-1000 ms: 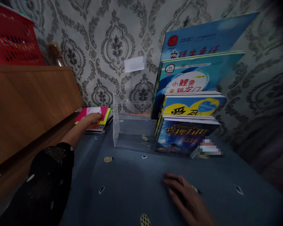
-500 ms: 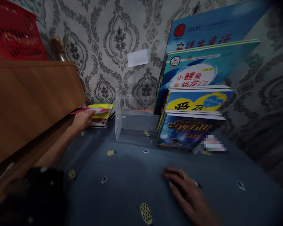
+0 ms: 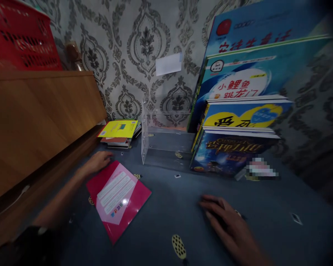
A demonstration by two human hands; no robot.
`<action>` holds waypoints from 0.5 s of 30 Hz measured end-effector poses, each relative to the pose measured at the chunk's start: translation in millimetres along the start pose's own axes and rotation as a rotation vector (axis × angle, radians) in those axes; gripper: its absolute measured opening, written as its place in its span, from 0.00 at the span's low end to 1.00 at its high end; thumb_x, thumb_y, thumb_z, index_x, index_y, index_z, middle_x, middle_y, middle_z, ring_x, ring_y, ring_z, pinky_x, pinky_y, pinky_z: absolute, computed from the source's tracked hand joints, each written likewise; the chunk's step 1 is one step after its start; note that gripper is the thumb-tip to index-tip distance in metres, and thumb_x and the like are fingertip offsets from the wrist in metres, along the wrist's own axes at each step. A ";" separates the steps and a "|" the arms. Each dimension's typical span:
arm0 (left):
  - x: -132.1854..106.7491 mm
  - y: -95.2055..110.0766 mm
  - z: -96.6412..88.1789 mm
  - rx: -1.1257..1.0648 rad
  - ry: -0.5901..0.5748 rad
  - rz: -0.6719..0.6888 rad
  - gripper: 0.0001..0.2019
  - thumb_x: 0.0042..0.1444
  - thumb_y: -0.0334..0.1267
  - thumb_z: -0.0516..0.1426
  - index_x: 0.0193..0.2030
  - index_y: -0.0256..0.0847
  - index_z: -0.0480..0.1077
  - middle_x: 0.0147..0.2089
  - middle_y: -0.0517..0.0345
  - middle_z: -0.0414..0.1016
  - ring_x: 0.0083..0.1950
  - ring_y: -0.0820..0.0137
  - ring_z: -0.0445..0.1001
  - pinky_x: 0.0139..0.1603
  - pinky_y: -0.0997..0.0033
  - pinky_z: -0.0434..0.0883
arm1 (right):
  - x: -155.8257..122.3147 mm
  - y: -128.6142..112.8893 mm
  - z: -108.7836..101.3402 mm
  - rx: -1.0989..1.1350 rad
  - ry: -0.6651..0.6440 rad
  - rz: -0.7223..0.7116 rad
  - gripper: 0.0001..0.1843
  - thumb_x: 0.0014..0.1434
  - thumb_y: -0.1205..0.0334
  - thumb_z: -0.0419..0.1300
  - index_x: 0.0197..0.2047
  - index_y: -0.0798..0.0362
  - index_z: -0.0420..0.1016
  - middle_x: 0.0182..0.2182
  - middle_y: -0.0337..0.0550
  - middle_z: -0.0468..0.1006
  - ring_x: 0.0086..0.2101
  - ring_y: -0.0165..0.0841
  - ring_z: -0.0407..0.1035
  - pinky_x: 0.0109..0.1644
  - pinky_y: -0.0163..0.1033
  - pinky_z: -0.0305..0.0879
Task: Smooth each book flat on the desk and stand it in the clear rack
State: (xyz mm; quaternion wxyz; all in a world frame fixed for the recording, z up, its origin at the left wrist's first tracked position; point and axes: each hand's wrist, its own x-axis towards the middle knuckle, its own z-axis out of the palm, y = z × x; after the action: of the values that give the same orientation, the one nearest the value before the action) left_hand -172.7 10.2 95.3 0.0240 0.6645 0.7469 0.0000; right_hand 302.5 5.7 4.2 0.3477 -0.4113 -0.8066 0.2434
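Observation:
My left hand [image 3: 98, 162] grips the far corner of a pink-red book [image 3: 118, 197], which hangs low and tilted over the blue patterned cloth [image 3: 161, 207]. Behind it a small stack of books topped by a yellow book [image 3: 118, 129] lies by the wall. My right hand [image 3: 226, 221] rests flat on the cloth at the lower right, fingers stretched out, holding nothing. A clear acrylic book stand [image 3: 162, 142] sits in the middle; its left part is empty and several books [image 3: 238, 111] stand upright in its right part.
A wooden cabinet [image 3: 36, 114] fills the left side, with a red plastic basket [image 3: 19, 37] on top. Grey damask wallpaper [image 3: 133, 48] with a white label lies behind. Small markers dot the cloth.
My left hand has lifted the pink-red book off the stack and drawn it toward me over the cloth, uncovering the yellow book. My right hand has stayed put.

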 end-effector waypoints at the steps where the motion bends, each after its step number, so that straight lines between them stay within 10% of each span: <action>1: 21.3 0.0 2.1 0.030 0.004 -0.019 0.23 0.58 0.35 0.48 0.55 0.42 0.77 0.58 0.53 0.79 0.59 0.61 0.75 0.62 0.65 0.70 | 0.1 -0.4 -0.5 -0.001 0.003 0.002 0.16 0.65 0.51 0.53 0.40 0.47 0.81 0.48 0.52 0.80 0.48 0.44 0.77 0.50 0.49 0.77; 8: 117.1 -1.9 -10.2 0.125 0.039 -0.076 0.19 0.53 0.35 0.52 0.47 0.47 0.81 0.51 0.55 0.82 0.55 0.57 0.77 0.56 0.63 0.72 | -0.5 2.3 -2.1 0.041 -0.028 0.045 0.17 0.65 0.50 0.53 0.42 0.46 0.82 0.49 0.52 0.80 0.49 0.45 0.76 0.51 0.50 0.76; 15: 95.8 0.4 -14.9 0.146 0.032 -0.131 0.19 0.56 0.37 0.51 0.49 0.44 0.79 0.52 0.51 0.81 0.56 0.55 0.76 0.55 0.63 0.71 | 0.6 -3.9 -3.7 0.033 -0.058 0.071 0.17 0.65 0.52 0.52 0.42 0.47 0.81 0.49 0.51 0.79 0.49 0.43 0.76 0.51 0.50 0.76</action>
State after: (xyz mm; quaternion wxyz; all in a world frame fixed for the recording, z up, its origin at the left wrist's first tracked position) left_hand -183.9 105.9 106.8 -0.0366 0.6141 0.7870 -0.0456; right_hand 303.1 4.5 9.4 0.3218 -0.4268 -0.7972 0.2807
